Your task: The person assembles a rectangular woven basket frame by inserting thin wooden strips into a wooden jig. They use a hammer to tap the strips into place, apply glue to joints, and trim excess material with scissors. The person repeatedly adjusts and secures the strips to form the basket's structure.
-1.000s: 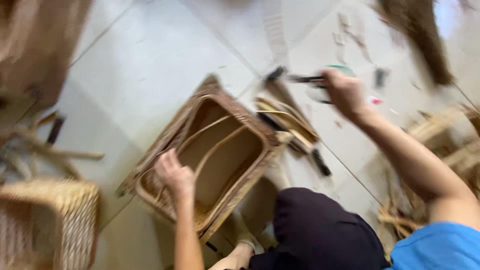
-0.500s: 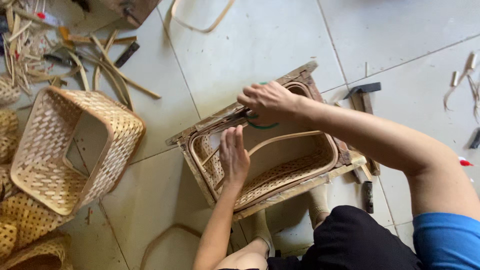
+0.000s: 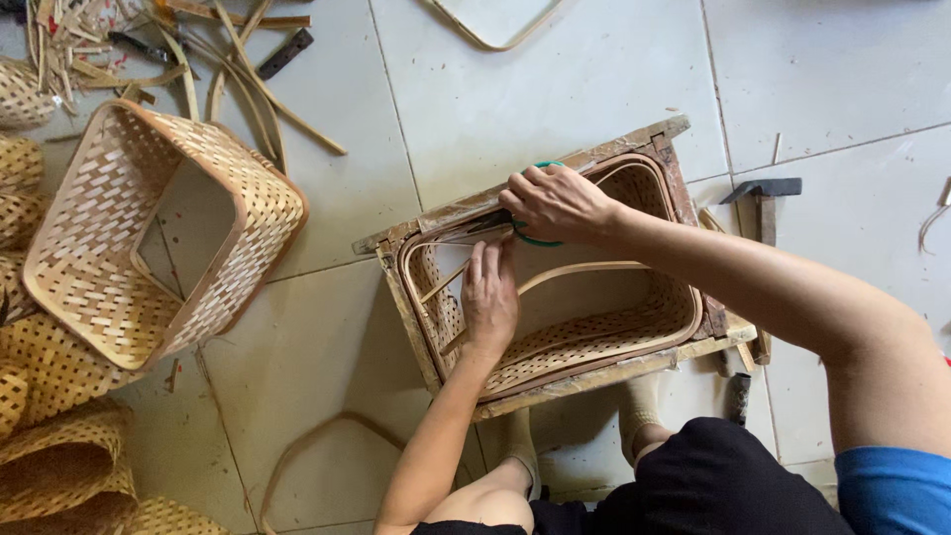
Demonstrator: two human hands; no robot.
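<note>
A woven bamboo basket (image 3: 594, 342) sits inside a wooden frame mould (image 3: 555, 173) on the tiled floor, in front of my feet. My right hand (image 3: 557, 203) is closed on green-handled scissors (image 3: 530, 238) at the basket's far rim. My left hand (image 3: 490, 295) lies flat with fingers straight against the rim strip just below the scissors, inside the basket's left end. A curved bamboo strip (image 3: 584, 267) arches across the basket's opening.
A finished square woven basket (image 3: 149, 233) lies tilted at the left, with more woven pieces (image 3: 50, 396) stacked below it. Loose bamboo strips and a dark tool (image 3: 287, 52) are scattered at top left. A hammer (image 3: 765, 193) lies right of the frame.
The view has swung and settled over the basket. My right hand came back from the floor with the scissors to the basket's rim, and my left hand moved up beside it.
</note>
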